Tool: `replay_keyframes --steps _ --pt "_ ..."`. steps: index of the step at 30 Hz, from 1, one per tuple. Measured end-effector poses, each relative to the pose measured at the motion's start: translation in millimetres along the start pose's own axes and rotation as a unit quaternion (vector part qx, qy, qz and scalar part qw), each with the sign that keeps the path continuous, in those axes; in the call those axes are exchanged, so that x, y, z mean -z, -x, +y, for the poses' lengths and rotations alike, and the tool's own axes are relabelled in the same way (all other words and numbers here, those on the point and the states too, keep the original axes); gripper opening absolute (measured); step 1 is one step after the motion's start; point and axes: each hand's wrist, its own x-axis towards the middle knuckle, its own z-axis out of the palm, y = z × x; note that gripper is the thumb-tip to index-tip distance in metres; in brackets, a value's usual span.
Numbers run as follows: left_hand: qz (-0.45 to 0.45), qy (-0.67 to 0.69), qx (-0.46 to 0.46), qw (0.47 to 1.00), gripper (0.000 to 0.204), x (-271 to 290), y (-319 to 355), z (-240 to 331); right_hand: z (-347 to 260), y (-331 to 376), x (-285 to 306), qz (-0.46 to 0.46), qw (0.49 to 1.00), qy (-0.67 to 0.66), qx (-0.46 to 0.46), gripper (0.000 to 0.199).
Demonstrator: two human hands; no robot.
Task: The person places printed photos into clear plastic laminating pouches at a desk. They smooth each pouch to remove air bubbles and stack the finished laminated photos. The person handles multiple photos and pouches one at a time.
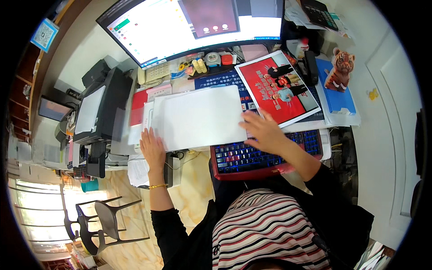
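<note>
Left grip [153, 149] lay flattened, fingers straight, at the near left corner of the white sheets [198, 118]. Right grip [264, 134] was spread wide at their right edge; blurred, couldn't tell if it touched. Sheets sat between the grips. Step in hand looked like steadying or squaring them; next move seemed to call for even pressure from both sides. Poster [280, 85] lay beyond right grip, keyboard [238, 158] nearer the body.

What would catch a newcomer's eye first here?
Probably the large, curved, bright monitor at the top. Below, the left hand and right hand flank a white rectangular sheet, with a red rectangular photo print to its right. Farther right, an orange striped tiger figure sits on a blue rectangular box.
</note>
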Motion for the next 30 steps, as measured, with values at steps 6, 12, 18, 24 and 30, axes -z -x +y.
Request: replay_keyframes --steps 6,12,18,24,30 --pt "0.002 0.083 -0.131 0.988 0.050 12 5 106 42 45 41 -0.013 0.994 0.086 -0.071 0.070" --pt "-0.028 0.135 -0.135 0.981 0.053 7 29 171 65 73 43 -0.025 0.993 0.113 -0.031 0.049" --pt "-0.034 0.213 -0.111 0.970 0.048 20 38 197 59 70 62 0.089 0.991 0.055 -0.077 0.018" --pt "-0.168 0.766 -0.088 0.614 0.071 58 85 286 -30 29 46 0.272 0.910 -0.255 -0.183 0.014" --pt "-0.152 0.867 0.142 0.452 0.043 52 91 271 -49 26 27 0.057 0.862 -0.485 -0.137 0.027"
